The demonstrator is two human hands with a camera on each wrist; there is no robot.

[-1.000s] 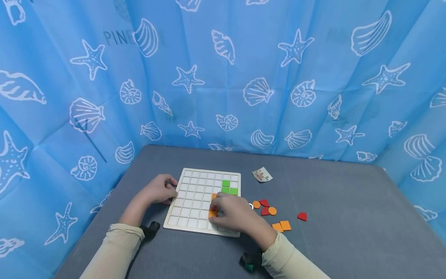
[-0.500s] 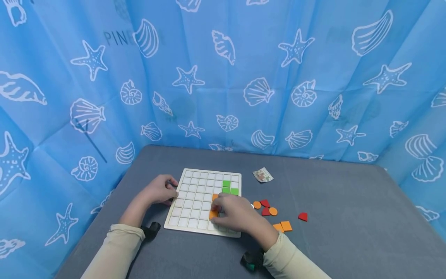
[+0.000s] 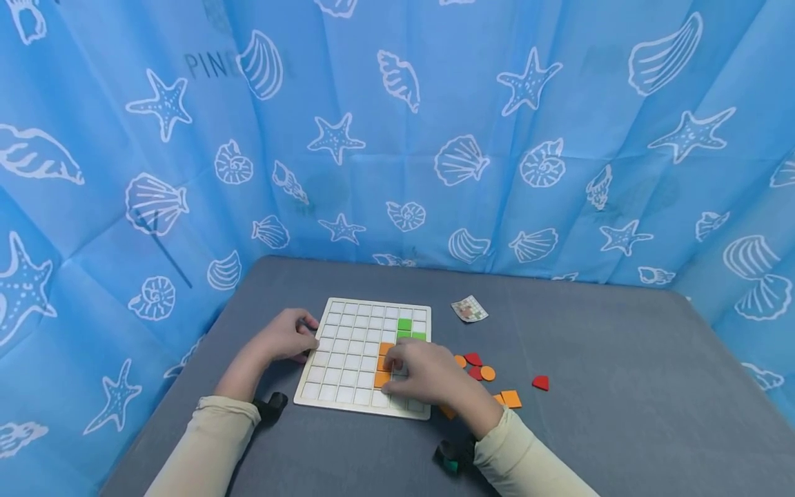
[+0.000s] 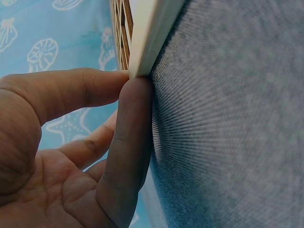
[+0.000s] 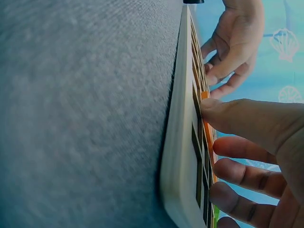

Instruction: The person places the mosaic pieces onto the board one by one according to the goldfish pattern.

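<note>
A white wooden grid board [image 3: 348, 345] lies on the grey table. Two green tiles [image 3: 405, 324] sit near its far right corner, and orange tiles [image 3: 381, 378] fill cells below them. My right hand [image 3: 394, 369] lies over the board's right half with fairly straight fingers. In the right wrist view its thumb tip [image 5: 209, 107] presses an orange tile [image 5: 205, 96] set in the grid. My left hand [image 3: 292, 335] holds the board's left edge. In the left wrist view its thumb [image 4: 130, 142] and index finger meet at the board's edge [image 4: 147, 38].
Loose pieces lie right of the board: orange discs [image 3: 488, 373], red shapes [image 3: 473, 359], an orange square [image 3: 511, 398] and a separate red piece [image 3: 540, 382]. A small patterned card [image 3: 469, 309] lies beyond them. Blue seashell-printed cloth [image 3: 397, 138] walls in the table on three sides.
My right hand has shifted slightly up the board and to the right, uncovering more of the orange tiles. The left hand and the board have stayed put.
</note>
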